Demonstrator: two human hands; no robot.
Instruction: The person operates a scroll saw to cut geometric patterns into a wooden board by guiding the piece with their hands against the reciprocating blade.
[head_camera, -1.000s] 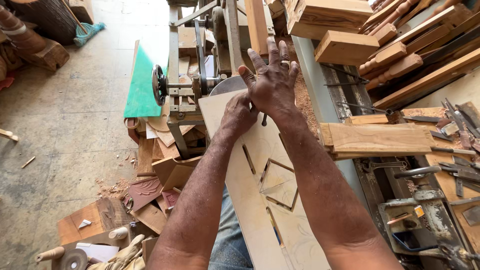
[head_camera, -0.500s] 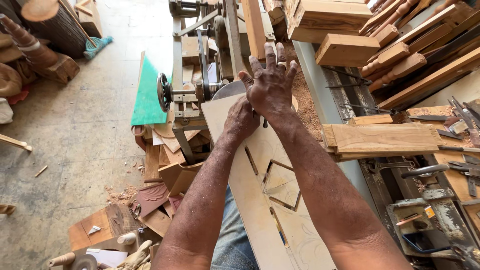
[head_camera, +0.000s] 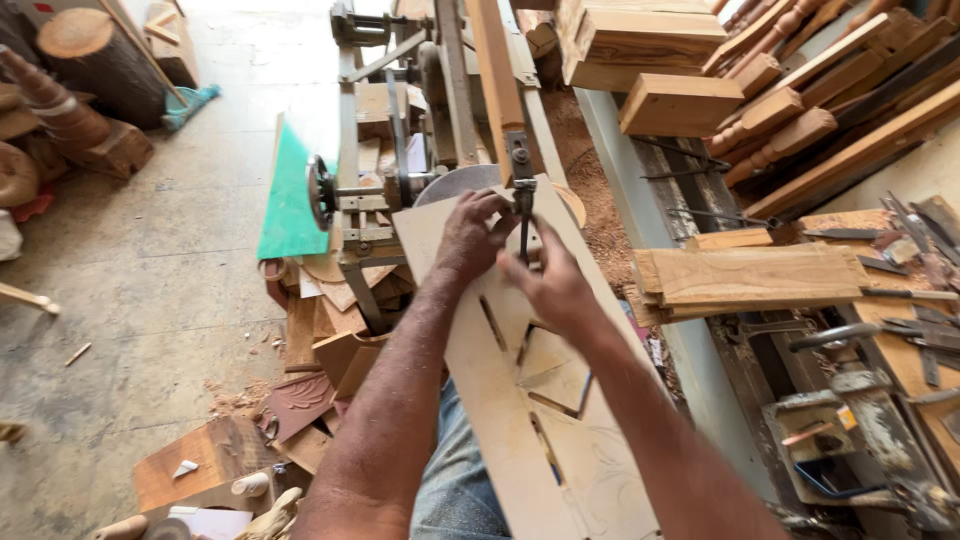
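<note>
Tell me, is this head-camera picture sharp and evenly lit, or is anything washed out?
Head view: both hands, left and right, and the slotted wooden panel look sharp; the concrete floor at upper left is bright, almost washed out; lines lean and stretch towards the frame edges, a wide-lens effect.

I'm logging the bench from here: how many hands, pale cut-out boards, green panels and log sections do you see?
Hands: 2, left hand and right hand
Pale cut-out board: 1
Green panel: 1
Log section: 1
Total: 5
</note>
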